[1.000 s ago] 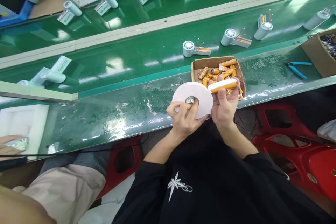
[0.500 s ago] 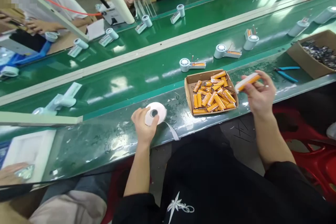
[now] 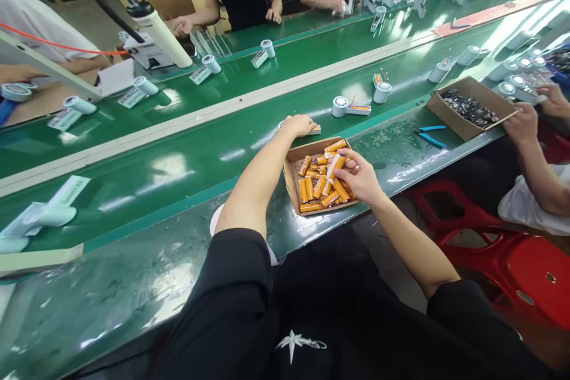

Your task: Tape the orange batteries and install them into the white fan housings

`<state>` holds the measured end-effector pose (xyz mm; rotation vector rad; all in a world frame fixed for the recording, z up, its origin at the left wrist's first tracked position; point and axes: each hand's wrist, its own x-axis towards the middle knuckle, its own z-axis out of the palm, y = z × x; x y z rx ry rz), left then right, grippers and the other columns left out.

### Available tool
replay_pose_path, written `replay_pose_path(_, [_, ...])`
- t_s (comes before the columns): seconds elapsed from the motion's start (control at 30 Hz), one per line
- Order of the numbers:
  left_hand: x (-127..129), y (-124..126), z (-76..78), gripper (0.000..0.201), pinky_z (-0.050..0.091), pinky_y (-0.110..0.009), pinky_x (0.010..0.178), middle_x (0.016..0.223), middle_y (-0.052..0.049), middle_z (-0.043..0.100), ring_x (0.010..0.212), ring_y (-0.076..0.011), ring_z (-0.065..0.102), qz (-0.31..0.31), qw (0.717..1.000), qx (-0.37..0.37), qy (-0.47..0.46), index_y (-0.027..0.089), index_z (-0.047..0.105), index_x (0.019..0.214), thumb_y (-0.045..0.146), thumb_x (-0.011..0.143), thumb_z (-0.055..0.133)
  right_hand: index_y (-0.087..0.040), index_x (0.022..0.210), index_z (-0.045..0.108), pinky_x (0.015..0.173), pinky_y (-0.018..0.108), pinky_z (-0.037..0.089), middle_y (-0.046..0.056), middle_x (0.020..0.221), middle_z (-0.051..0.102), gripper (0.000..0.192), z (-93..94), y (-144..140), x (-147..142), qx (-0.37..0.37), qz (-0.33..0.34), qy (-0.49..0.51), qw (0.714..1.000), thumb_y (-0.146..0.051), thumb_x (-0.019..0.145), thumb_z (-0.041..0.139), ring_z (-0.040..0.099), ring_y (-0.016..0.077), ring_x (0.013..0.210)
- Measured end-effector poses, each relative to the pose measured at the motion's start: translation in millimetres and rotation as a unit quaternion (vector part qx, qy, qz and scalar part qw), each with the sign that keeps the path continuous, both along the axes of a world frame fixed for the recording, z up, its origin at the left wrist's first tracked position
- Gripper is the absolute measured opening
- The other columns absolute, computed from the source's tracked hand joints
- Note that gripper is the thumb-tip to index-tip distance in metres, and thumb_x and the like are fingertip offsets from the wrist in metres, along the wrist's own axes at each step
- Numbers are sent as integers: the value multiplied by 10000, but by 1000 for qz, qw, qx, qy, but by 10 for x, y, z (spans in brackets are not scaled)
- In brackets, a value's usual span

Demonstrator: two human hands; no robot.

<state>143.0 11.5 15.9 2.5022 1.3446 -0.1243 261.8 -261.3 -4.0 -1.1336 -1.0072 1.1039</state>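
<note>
The left hand (image 3: 299, 124) reaches far across the green conveyor belt (image 3: 178, 160) and rests, fingers curled, on a white fan unit (image 3: 314, 129) just beyond the cardboard box (image 3: 291, 181); whether it grips it I cannot tell. The right hand (image 3: 360, 178) hovers over the box of orange batteries (image 3: 312, 187), pinching one taped battery (image 3: 333, 166) between thumb and fingertips. This looks like the fitting step: the battery and fan unit would need bringing together at the near edge.
</note>
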Motion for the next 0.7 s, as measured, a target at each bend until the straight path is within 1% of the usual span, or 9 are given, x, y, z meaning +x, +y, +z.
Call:
replay_pose_path(0.03, [11,35,-30,367,430,-506,1163,1273,-137,821,1263,-365,685,1,1000,-7,3,266,872,1125,463,1019,582,-256,1344,698,984,406,693,44,1082,862,635,-1,-6,-1,-8,12,-18,1000,-459,787,928,834,266,1091])
replay_pose_path(0.1, [0,67,-86,389,421,-500,1163,1258,-119,830,1244,-353,699,-1,1000,-11,5,288,871,1110,506,1026,560,-260,1342,716,986,400,693,30,1051,862,614,7,-14,-10,-15,35,-36,999,-443,792,920,835,265,1091])
replay_pose_path(0.23, [-20,75,-174,445,380,-506,1193,1304,-110,820,1265,-349,688,-19,1000,-12,-2,294,861,1128,574,1039,527,-264,1339,719,1040,414,683,48,1136,862,572,57,-32,-16,0,41,-24,999,-413,822,913,823,271,1161])
replay_pose_path(0.3, [-7,85,-199,455,368,-517,1199,1298,-103,822,1256,-346,685,-27,1000,-15,-5,293,860,1115,590,1039,524,-258,1322,729,1013,412,694,51,1117,863,558,78,-46,-10,4,44,-31,999,-408,819,918,833,270,1122])
replay_pose_path(0.37, [13,104,-210,446,364,-526,1199,1266,-91,831,1235,-342,685,-32,999,-20,-8,298,861,1107,603,1027,545,-253,1312,741,942,392,711,40,1040,861,543,88,-64,-4,5,52,-52,997,-412,821,912,845,257,1025])
replay_pose_path(0.47, [59,149,-214,406,366,-533,1201,1181,-75,845,1193,-335,695,-39,999,-31,-10,305,869,1075,610,993,614,-258,1322,753,818,344,712,11,916,834,516,78,-91,-2,3,63,-89,994,-416,850,888,829,220,868])
replay_pose_path(0.57, [177,207,-224,343,378,-555,1200,1131,-83,844,1173,-348,701,-38,998,-53,-9,289,879,998,587,941,717,-263,1296,780,732,310,693,-15,826,795,486,54,-94,-5,6,65,-124,990,-415,848,895,782,186,734])
replay_pose_path(0.63, [306,225,-220,294,385,-579,1208,1142,-102,839,1215,-378,687,-16,998,-62,-4,265,876,947,544,865,831,-262,1271,796,731,316,695,-15,830,795,493,43,-76,2,6,63,-140,988,-422,823,923,771,183,714])
replay_pose_path(0.7, [427,183,-177,259,391,-590,1227,1130,-122,836,1267,-396,670,-1,997,-68,-23,237,863,885,460,775,934,-259,1252,801,763,334,707,3,885,820,517,46,-57,18,4,56,-138,989,-436,790,951,797,204,767])
